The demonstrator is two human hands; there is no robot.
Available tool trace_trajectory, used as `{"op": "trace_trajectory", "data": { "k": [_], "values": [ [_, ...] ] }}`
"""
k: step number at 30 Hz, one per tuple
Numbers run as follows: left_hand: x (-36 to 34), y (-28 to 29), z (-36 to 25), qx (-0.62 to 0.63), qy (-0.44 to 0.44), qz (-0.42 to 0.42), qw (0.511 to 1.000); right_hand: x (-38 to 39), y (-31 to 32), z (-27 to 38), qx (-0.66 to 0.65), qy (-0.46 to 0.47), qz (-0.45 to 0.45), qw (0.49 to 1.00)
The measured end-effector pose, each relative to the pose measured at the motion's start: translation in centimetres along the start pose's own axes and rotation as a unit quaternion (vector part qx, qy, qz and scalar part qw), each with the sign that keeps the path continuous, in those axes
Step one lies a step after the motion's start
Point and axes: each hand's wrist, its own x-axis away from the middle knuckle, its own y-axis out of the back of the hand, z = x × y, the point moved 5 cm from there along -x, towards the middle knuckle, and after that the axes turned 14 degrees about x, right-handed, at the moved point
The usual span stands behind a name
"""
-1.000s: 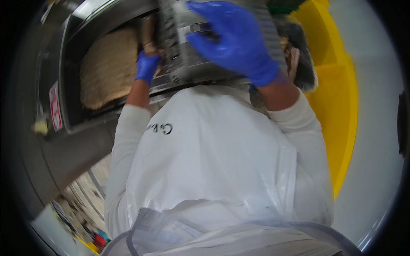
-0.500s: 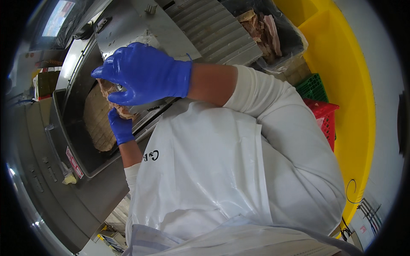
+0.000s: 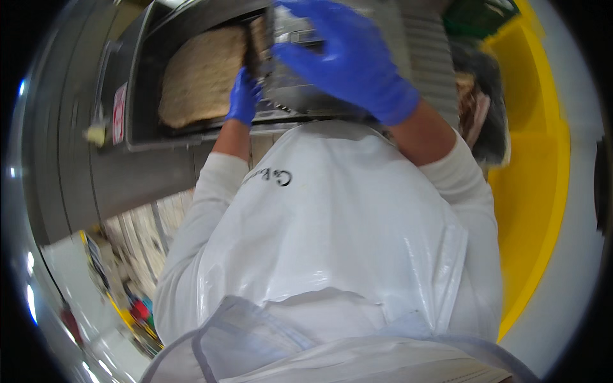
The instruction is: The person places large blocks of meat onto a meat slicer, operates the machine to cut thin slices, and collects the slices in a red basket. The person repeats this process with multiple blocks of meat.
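Bread slab, flat and brown, is lying inside the dark steel machine's opening, at the upper left. Left hand, blue-gloved, is curling closed over the slab's right edge. Right hand, also gloved, is pressing spread fingers onto the ribbed metal housing just beside it. Yellow bin is standing well apart, at far right.

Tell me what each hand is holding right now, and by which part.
The right hand lies spread over the top of a metal machine part. The left hand touches its lower left edge beside the brown slab. Whether either truly grips cannot be told.
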Motion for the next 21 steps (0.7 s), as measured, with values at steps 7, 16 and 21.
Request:
{"op": "trace_trajectory", "data": {
  "k": [7, 16, 21],
  "values": [
    [-2.8, 1.1, -0.8, -0.258, -0.014, -0.032, 0.965, -0.7, -2.5, 2.0, -0.065, -0.051, 0.063, 0.995],
    [-3.9, -4.0, -3.3, -0.468, -0.078, -0.087, 0.876, -1.5, -2.8, 3.3, -0.002, -0.015, 0.105, 0.994],
    [-2.5, -4.4, -4.3, -0.489, -0.08, -0.136, 0.858, -1.5, -3.0, 2.9, -0.036, -0.027, 0.097, 0.994]
  ]
}}
